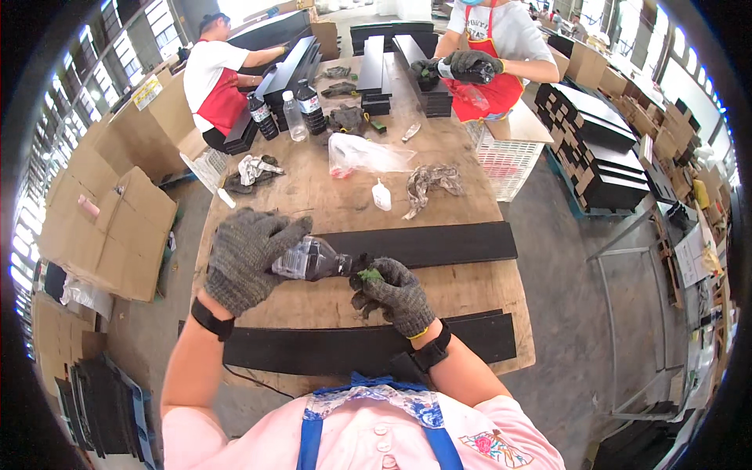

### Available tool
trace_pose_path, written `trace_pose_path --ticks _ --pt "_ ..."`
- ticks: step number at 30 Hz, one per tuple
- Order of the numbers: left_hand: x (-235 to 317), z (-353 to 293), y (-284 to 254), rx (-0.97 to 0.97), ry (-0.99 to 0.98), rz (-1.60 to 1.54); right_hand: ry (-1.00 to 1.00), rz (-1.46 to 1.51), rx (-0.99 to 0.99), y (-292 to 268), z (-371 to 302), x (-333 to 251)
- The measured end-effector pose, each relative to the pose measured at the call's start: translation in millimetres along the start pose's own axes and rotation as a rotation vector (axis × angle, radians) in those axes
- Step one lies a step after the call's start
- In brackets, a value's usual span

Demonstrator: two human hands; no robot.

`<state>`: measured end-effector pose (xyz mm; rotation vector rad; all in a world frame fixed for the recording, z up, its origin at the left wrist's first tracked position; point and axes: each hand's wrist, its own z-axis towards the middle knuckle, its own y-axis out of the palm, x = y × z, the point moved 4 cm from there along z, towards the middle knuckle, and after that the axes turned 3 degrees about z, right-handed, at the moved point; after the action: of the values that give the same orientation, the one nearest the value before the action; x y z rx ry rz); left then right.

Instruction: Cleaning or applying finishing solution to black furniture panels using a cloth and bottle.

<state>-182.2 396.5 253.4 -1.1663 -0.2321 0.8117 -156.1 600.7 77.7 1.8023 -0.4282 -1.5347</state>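
Observation:
My left hand, in a grey knit glove, is closed around a clear plastic bottle with some dark liquid inside. The bottle lies tilted on its side, its neck pointing right. At its mouth, my right hand, gloved the same way, pinches a small green and black stained sponge or cloth. Whether the bottle's mouth touches it I cannot tell. Beneath and beyond my hands a long black board lies across the wooden table. More black boards, slightly overlapping, lie along the near edge.
A plastic bag, a crumpled rag, a white squeeze bottle and several bottles stand or lie farther up the table. Two co-workers in red aprons work at stacked black boards. Cartons stand left; stacked panels right.

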Motion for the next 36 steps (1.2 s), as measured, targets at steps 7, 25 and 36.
trace_pose_path --ticks 7,25,36 --pt "-0.2 -21.8 9.4 0.003 -0.12 -0.099 -0.012 0.0 0.038 -1.5 -1.9 1.8" --pt "8.8 14.4 -13.5 -0.118 0.074 0.155 -0.008 -0.163 0.067 -9.0 0.1 6.5" --pt "25.2 53.3 -12.6 -0.161 0.281 0.372 -0.01 -0.17 0.047 -13.6 4.7 15.1"
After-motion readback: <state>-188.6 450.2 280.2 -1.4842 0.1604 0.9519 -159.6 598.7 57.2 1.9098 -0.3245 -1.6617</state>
